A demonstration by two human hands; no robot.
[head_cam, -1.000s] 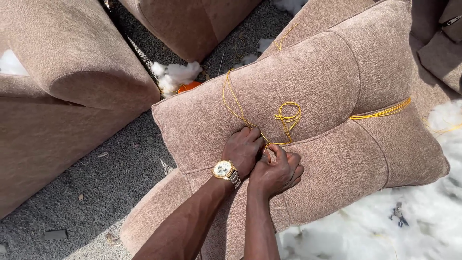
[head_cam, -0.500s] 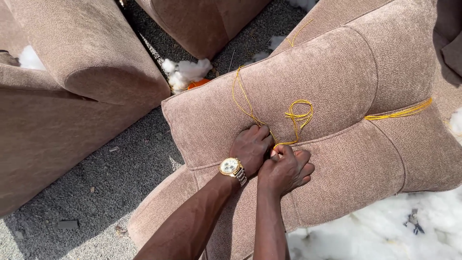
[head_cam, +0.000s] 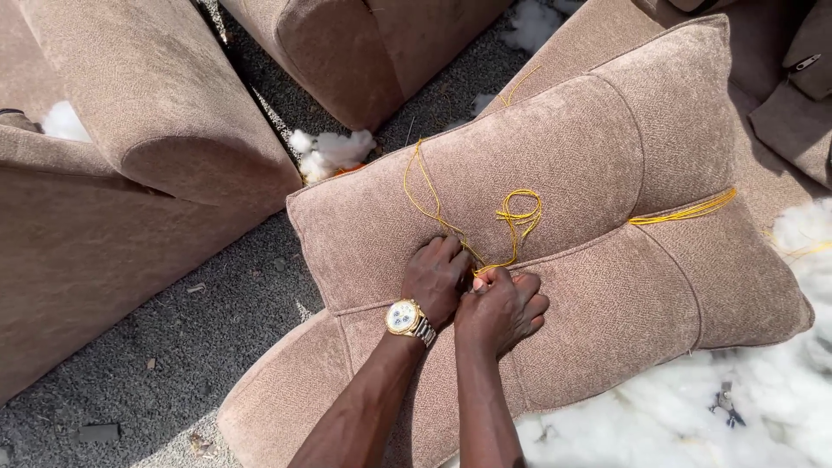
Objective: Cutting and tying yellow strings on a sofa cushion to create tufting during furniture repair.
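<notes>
A large tan fabric cushion lies in front of me, cinched by seams into bulging sections. Yellow cord runs over its top, with a loose loop near the middle and another stretch in the right seam. My left hand, with a gold wristwatch on the wrist, presses into the centre seam with fingers curled. Beside it and touching it, my right hand pinches the yellow cord where it leaves the seam.
Tan upholstered sofa parts stand at the left and top centre. More tan pieces sit at the top right. White stuffing lies at the lower right and in a clump on the grey gritty ground.
Both hands stay together at the cushion's centre seam on the cord. The view has shifted slightly, so the cushion sits a little further right and lower.
</notes>
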